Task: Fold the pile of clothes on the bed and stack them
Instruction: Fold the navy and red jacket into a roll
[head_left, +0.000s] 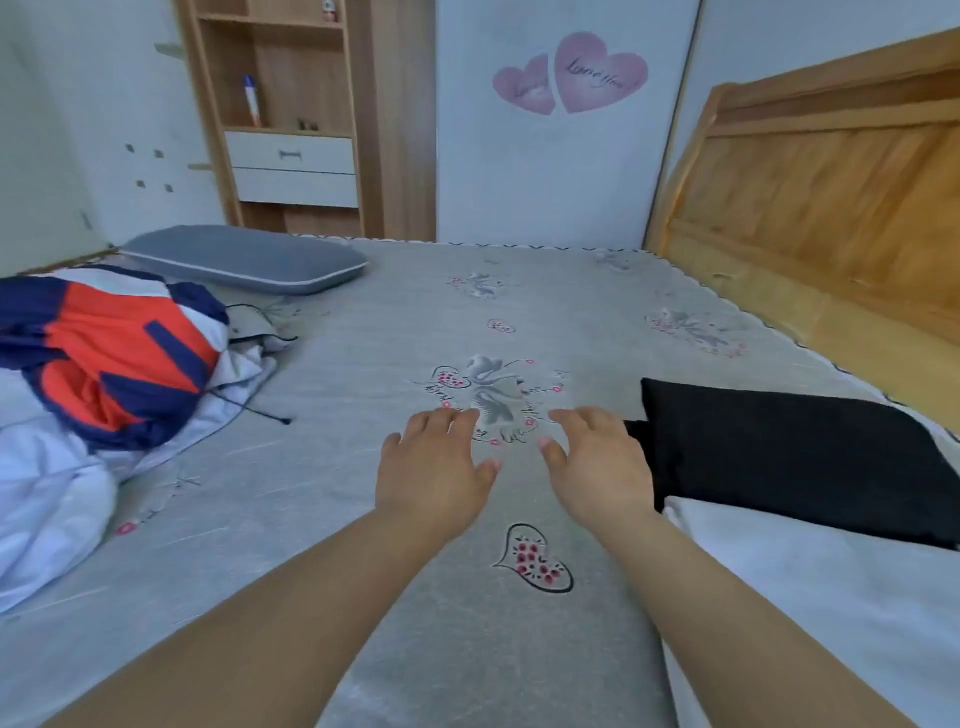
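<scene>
**A:** Which step is this? Nothing's held: left hand (434, 467) and right hand (592, 467) are spread, fingers relaxed, over bare bed (363, 332).

**B:** Between garments, probably. Unfolded pile (98, 374) is left; folded black piece (800, 457) right. Next, the jacket gets grabbed.

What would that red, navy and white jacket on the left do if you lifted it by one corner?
The jacket would probably go limp and unfurl, since it lies crumpled in soft folds. It looks thin, so likely light for its bulk. Its loose drawstring would likely dangle, and it might drag the white garment beneath it.
</scene>
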